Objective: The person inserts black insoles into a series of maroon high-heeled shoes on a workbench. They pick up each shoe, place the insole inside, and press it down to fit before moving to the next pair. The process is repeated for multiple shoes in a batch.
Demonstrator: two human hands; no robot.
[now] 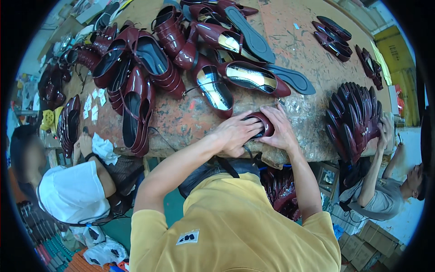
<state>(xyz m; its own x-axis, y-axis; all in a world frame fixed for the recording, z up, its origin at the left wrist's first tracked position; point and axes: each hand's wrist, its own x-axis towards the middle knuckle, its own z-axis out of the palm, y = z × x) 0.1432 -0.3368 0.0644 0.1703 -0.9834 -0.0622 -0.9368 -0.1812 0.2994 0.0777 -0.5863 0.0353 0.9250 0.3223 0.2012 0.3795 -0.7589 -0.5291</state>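
Near the table's front edge, both my hands are closed round a dark red, glossy flat shoe. My left hand has its fingers in the shoe's opening, and my right hand grips the toe side. Much of the shoe is hidden under my fingers. Just beyond lie shoes with shiny gold insides, one a pointed flat shoe and another standing closer to my left hand, a red shoe with a strap. A dark insole rests behind my right hand.
A heap of red shoes covers the worn table at left and back. Nested shoes stand at right beside a co-worker in grey. Another in white sits at left. More shoes are below the table edge.
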